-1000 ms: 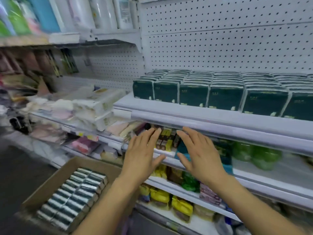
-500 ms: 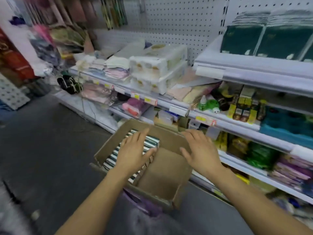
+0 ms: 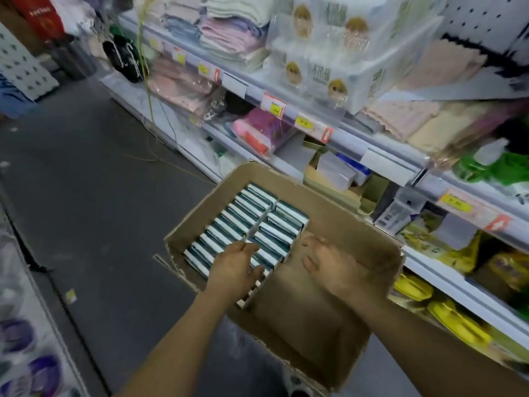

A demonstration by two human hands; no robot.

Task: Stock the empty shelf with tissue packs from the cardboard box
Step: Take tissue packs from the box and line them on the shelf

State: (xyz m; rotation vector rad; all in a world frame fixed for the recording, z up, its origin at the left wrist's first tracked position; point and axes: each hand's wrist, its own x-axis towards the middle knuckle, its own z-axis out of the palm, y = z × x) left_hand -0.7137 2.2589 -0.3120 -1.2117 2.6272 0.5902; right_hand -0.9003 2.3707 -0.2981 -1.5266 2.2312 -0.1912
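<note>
So neither hand has a grip yet. Left hand [image 3: 233, 269], lower centre of the frame, hovers palm-down with fingers loosely spread over the near end of the packs [image 3: 252, 224]; whether it touches them I cannot tell. Right hand [image 3: 325, 260], just right of it, hangs with fingers relaxed above the bare floor of the box [image 3: 357, 222], holding nothing.

Packs stand on edge in two tight rows filling the left part of the box, teal and white edges up. The box sits in the aisle at centre frame, against the stocked shelves [image 3: 357, 133] that run along the right and top. The shelf to be filled is out of frame.

My judgement: the step in hand is lifting a batch. To do it well, bracket several neighbouring packs between both palms, press inward from each end so they lock as a block, and lift straight up clear of the box wall. Packs this tightly packed may drag their neighbours out.
</note>
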